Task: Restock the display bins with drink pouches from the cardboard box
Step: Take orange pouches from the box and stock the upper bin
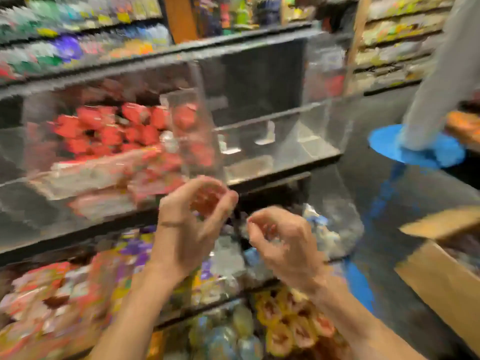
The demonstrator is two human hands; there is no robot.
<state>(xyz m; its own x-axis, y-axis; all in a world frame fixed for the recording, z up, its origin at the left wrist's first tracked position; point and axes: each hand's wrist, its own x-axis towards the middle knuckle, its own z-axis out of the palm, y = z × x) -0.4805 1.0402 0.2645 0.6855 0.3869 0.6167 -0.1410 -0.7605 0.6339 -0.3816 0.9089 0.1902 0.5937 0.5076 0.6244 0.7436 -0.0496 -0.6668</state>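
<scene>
The whole view is smeared by motion. A clear display bin [39,152] on the middle shelf holds several red-capped drink pouches [109,131]. The clear bin to its right [319,131] looks nearly bare. My left hand [192,224] is raised just below the full bin's front, fingers curved in a C around a blurred reddish shape [207,200]; whether it grips that shape I cannot tell. My right hand [283,242] hovers beside it with loosely curled fingers and nothing visible in it. The open cardboard box [439,276] stands on the floor at the right edge.
Lower shelves carry bins of mixed coloured pouches [78,294] and yellow-pink packs [291,326]. Another person's grey leg with a blue shoe cover [418,149] stands on the dark floor to the right. Stocked shelves line the back.
</scene>
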